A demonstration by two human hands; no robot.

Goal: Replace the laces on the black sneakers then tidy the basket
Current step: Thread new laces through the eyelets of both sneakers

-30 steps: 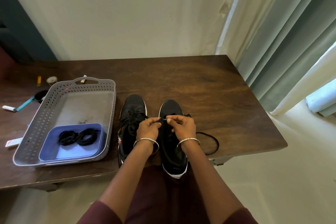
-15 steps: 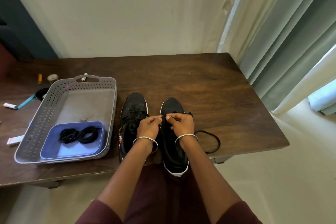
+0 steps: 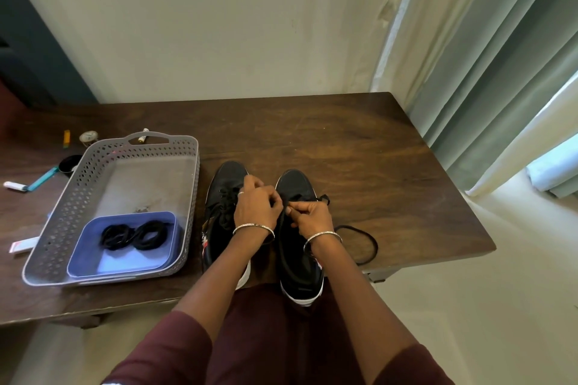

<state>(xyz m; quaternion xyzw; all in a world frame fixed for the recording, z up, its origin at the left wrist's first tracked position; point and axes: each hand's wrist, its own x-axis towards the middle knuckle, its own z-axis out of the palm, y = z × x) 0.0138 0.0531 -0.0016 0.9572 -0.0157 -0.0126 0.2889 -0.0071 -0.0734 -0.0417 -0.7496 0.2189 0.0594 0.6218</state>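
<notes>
Dark table (image 3: 359, 150) — black sneakers (image 3: 294, 181) side by side; left hand (image 3: 258, 209), right hand (image 3: 312, 217) pinch lace (image 3: 369, 236).

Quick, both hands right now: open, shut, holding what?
Left hand: pinching the black lace at the right sneaker.
Right hand: pinching the same lace.

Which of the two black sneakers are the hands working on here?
The right sneaker: the left hand and right hand pinch its lace, whose loose loop lies on the table. The left sneaker has its laces threaded.
</notes>
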